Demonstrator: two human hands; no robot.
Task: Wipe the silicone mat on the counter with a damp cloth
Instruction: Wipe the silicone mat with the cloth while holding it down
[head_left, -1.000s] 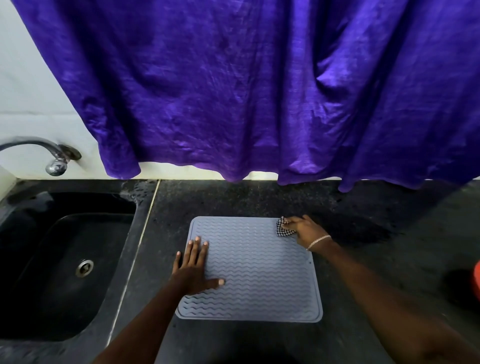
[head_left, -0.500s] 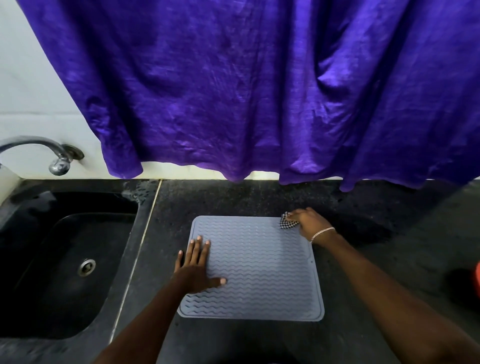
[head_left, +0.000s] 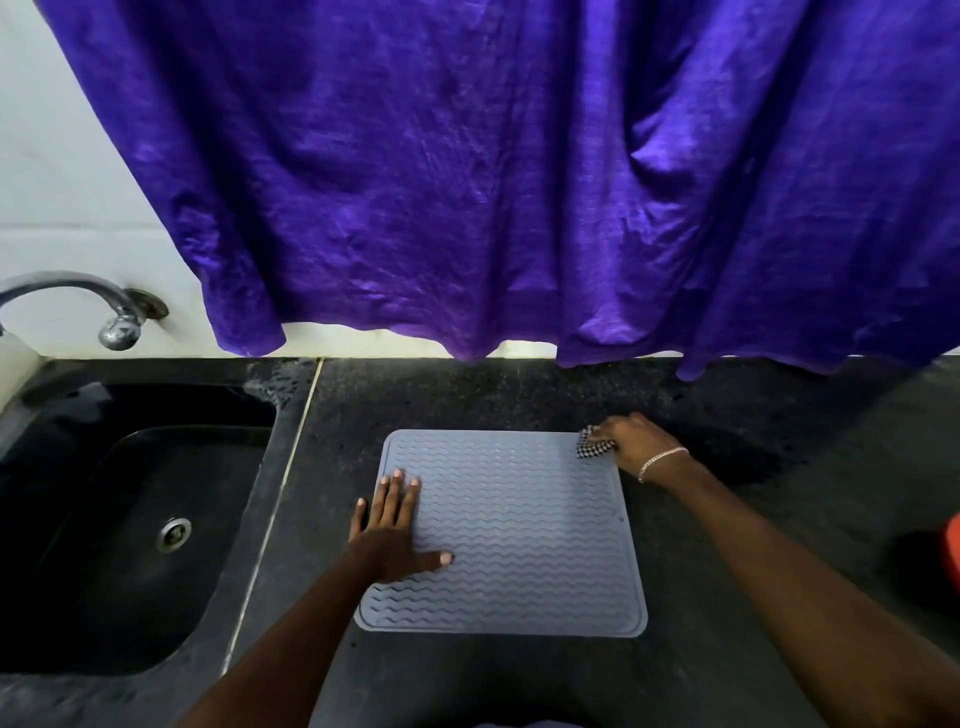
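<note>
A grey silicone mat (head_left: 524, 540) with wavy ridges lies flat on the dark counter (head_left: 727, 597). My left hand (head_left: 389, 530) presses flat on the mat's left edge, fingers spread. At the mat's far right corner my right hand (head_left: 634, 441) is closed on a small black-and-white checked cloth (head_left: 592, 448), which is bunched up and mostly hidden under the fingers. A bracelet circles that wrist.
A black sink (head_left: 130, 525) with a metal drain sits to the left, a curved tap (head_left: 104, 306) above it. A purple curtain (head_left: 519, 182) hangs behind the counter. A wet patch darkens the counter beside my right hand. Something red (head_left: 953, 551) shows at the right edge.
My right hand has carried the cloth from just inside the mat's far right corner out to the corner's edge. My left hand has stayed put.
</note>
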